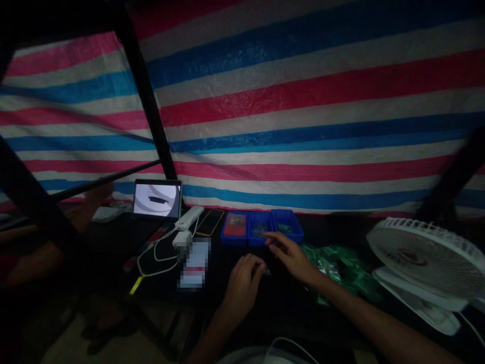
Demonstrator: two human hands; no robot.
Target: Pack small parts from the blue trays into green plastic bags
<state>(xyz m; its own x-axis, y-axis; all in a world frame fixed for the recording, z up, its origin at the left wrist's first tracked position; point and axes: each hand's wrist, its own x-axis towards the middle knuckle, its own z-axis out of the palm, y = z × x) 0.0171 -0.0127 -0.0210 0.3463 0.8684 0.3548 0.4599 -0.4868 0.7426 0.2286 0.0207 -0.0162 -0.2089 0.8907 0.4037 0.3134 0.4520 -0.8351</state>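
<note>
My left hand [243, 279] is low over the dark table, thumb and fingers pinched together. A small pale, shiny piece [266, 271] shows at its fingertips, too dim to name. To the right and a little farther off, my right hand [291, 254] has its fingers bent but apart, with nothing visible in them. Its fingertips are at the front edge of the middle blue bin [260, 241], which has small pieces in it. The left blue bin [234, 241] holds something red with small pieces on top; a few dark bits lie in the right blue bin [293, 222].
Green plastic packets [344, 270] lie beside my right forearm, with a white fan [420, 263] farther right. Leftward are a phone [210, 222], a blurred-out phone [195, 265], a white power strip [189, 217], cables and a lit tablet [156, 199]. Another person's arm [41, 263] shows at far left.
</note>
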